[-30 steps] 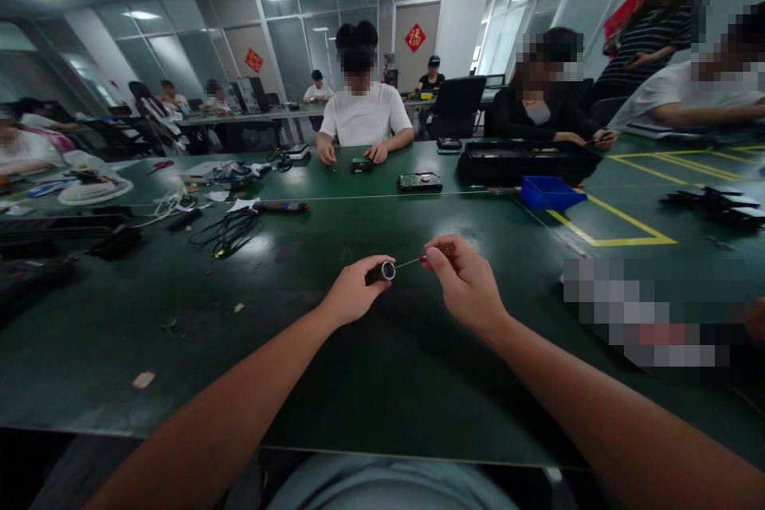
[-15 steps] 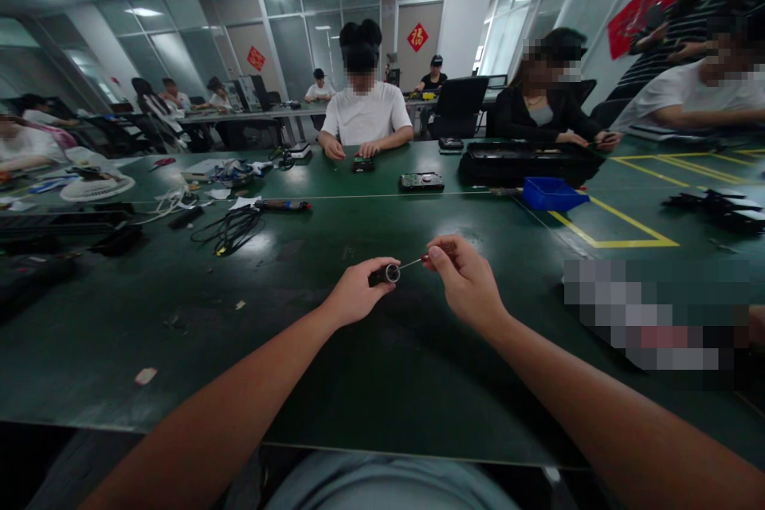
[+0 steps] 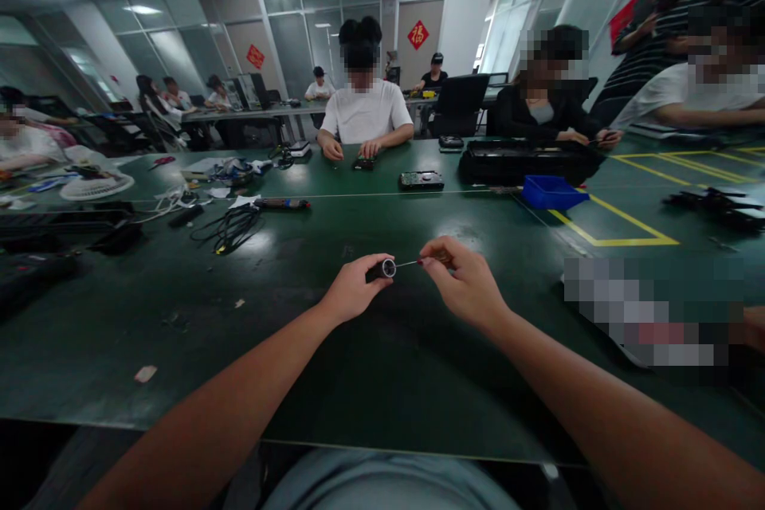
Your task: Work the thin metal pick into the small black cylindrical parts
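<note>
Hands are meeting above the middle of the green table [image 3: 370, 382], a little way in from the near edge. The left hand [image 3: 352, 291] is curling its fingers around a small dark cylinder [image 3: 382, 269], gripping it firmly, with the cylinder's ringed silver end facing toward the other hand. The right hand [image 3: 469, 283] is pinching a small screwdriver [image 3: 421, 261] between thumb and fingertips; its thin metal shaft is pointing left, and the tip is reaching the open end of the cylinder. The handle is showing only a trace of red under the fingers, so its shape is hard to tell. Both forearms are stretching out from the bottom corners, and both held things are hovering over the tabletop rather than resting on it.

Farther back on the table, a tangle of black cables [image 3: 230, 229] is lying to the left, well apart from the hands. A blue bin [image 3: 553, 193] is sitting to the right beside yellow floor-style marking tape [image 3: 615, 227], with a long black tray [image 3: 526, 162] just behind it. A small circuit-like device [image 3: 421, 180] is lying near the centre line. Across the table, a person in a white shirt [image 3: 366, 115] is sitting with both hands on a small dark object, and other people are working at the right side and at tables behind.
</note>
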Motion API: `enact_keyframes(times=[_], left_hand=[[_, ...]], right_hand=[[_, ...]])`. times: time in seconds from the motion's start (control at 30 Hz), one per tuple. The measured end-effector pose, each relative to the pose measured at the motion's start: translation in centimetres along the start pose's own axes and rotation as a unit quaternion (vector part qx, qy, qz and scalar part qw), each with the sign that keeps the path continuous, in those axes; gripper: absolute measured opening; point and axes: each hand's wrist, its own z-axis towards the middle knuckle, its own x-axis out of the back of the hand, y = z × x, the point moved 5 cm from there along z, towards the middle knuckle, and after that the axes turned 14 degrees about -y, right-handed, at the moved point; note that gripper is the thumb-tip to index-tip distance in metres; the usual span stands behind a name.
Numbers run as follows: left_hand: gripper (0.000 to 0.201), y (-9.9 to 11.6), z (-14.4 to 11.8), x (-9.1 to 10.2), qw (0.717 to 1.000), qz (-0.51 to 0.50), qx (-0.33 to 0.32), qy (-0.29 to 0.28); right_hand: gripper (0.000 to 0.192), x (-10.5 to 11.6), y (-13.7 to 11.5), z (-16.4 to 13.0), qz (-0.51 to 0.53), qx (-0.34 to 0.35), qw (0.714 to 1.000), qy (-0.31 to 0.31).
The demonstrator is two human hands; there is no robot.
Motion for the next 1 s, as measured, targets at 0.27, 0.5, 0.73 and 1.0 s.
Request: enact_keyframes(times=[0.27, 0.5, 0.73, 1.0], left_hand=[[0.043, 0.1, -0.1, 0.1, 1.0, 0.007, 0.0, -0.003], [0.042, 0.3, -0.1, 0.0, 1.0, 0.018, -0.001, -0.008], [0.041, 0.5, -0.2, 0.0, 1.0, 0.016, -0.003, -0.008], [0.043, 0.3, -0.1, 0.0, 1.0, 0.019, 0.001, -0.004]], right_hand=[[0.022, 0.0, 0.3, 0.2, -0.012, -0.04, 0.999, -0.001], [0.028, 0.0, 0.5, 0.1, -0.003, -0.041, 0.999, 0.001], [0.025, -0.1, 0.9, 0.1, 0.01, -0.051, 0.999, -0.004], [0.029, -0.1, 1.1, 0.1, 0.034, -0.053, 0.998, 0.002]])
